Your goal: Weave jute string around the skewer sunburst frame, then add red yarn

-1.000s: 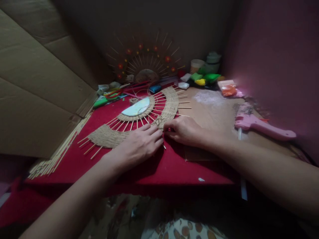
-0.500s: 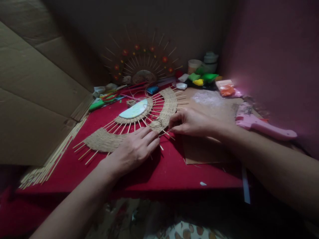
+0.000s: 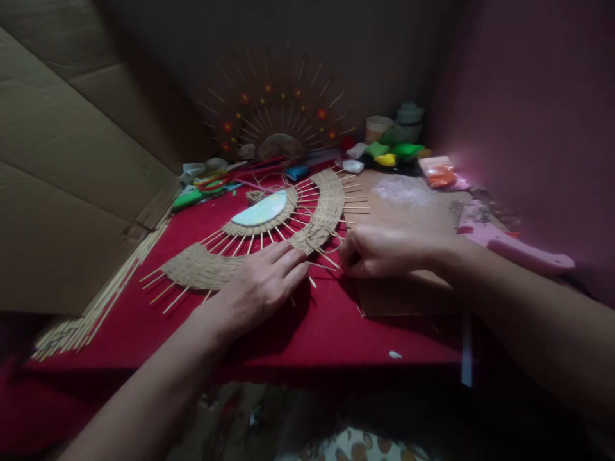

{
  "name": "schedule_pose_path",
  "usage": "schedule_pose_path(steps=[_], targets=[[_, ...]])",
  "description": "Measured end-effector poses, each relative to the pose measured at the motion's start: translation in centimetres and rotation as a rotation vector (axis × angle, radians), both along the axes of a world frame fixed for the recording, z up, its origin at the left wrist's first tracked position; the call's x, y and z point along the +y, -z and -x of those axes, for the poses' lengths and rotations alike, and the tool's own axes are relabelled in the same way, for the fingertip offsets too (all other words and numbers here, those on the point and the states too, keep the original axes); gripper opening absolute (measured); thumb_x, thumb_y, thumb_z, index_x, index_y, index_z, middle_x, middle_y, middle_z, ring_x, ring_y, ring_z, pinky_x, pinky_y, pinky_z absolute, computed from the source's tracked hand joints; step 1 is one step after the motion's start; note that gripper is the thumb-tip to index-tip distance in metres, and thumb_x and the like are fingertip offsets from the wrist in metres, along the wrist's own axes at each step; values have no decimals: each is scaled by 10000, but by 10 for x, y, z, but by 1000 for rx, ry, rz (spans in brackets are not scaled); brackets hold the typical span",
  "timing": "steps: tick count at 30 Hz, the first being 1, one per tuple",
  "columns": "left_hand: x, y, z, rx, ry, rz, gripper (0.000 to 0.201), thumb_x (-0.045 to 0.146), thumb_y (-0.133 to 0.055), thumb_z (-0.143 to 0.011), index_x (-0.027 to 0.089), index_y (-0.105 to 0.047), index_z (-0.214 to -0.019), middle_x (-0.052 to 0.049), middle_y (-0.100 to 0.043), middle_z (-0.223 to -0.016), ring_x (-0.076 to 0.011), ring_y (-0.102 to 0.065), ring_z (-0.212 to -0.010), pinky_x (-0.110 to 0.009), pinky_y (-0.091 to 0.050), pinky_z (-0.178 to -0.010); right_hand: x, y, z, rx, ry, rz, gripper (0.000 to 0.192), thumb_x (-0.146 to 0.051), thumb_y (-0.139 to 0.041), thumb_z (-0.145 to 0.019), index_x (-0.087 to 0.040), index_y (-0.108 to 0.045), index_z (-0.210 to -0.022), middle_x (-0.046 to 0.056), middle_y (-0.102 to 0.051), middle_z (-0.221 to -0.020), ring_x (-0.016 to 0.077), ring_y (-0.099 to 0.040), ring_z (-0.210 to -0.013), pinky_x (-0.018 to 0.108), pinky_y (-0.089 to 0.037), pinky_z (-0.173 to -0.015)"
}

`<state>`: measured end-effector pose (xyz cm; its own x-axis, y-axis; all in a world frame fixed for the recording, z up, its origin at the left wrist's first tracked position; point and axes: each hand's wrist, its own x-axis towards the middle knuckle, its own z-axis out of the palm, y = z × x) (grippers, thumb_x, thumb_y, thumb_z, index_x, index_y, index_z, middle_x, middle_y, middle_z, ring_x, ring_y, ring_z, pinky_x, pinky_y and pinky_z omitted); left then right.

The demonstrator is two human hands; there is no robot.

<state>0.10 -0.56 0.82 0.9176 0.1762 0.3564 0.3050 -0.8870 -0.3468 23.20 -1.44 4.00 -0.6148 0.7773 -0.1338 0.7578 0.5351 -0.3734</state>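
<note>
- left hand (image 3: 259, 285) flat, palm down, fingers stretched out and close together, gripping nothing; fingertips press on the lower edge of the woven fan (image 3: 269, 237) where the sticks poke out
- right hand (image 3: 379, 251) curled, fingertips pinched at the fan's outer rim just right of the left fingertips; a loop of twine (image 3: 318, 238) lies right by that pinch; can't tell for sure what is between the fingers, looks like twine or a stick end
- the two hands near each other, not touching; both forearms come in from the bottom corners
- woven fan is a half circle of thin sticks with two woven bands, inner and outer; pale half-round piece (image 3: 260, 210) sits at its centre; fan lies flat on the red cloth (image 3: 298, 326), middle of the table
- brown cardboard sheet (image 3: 403, 294) under the right hand, on the cloth, runs back toward the wall
- bundle of loose sticks (image 3: 106, 301) along the left edge of the cloth, against a big cardboard box (image 3: 62, 192)
- pink glue gun (image 3: 509, 246) to the right, well apart from the fan
- behind the fan: red scissors (image 3: 214, 182), green and yellow packets (image 3: 394, 152), orange packet (image 3: 436, 171), a cup (image 3: 377, 127)
- second fan with red flowers (image 3: 278, 121) stands upright against the back wall; dim, details hard to see
</note>
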Motion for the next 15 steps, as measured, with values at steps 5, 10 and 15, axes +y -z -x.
schedule_pose_path(steps=[5, 10, 15], targets=[[-1, 0, 1, 18, -15, 33, 179, 96, -438, -884, 67, -613, -907, -133, -620, -950, -215, -528, -865, -345, -485, -726, 8, 8, -1, -13, 183, -364, 165, -167, -526, -750, -202, -662, -663, 29, -599, -624, 118, -454, -555, 275, -300, -559], [-1, -1, -2, 29, -9, 46, 226, 95, -396, -896, 80, -620, -872, -131, -620, -916, -210, -532, -849, -343, -478, -715, 17, 21, -1, 74, 294, -515, 186, -233, -506, -814, -193, -683, -769, 41, -633, -708, 137, -501, -634, 275, -305, -599], [0, 2, -4, 50, -35, 168, 259, 94, -363, -898, 94, -614, -833, -128, -605, -927, -198, -520, -861, -332, -468, -729, 23, 31, 4, 123, 360, -452, 187, -217, -514, -826, -170, -691, -788, 55, -653, -741, 137, -530, -669, 260, -326, -619]])
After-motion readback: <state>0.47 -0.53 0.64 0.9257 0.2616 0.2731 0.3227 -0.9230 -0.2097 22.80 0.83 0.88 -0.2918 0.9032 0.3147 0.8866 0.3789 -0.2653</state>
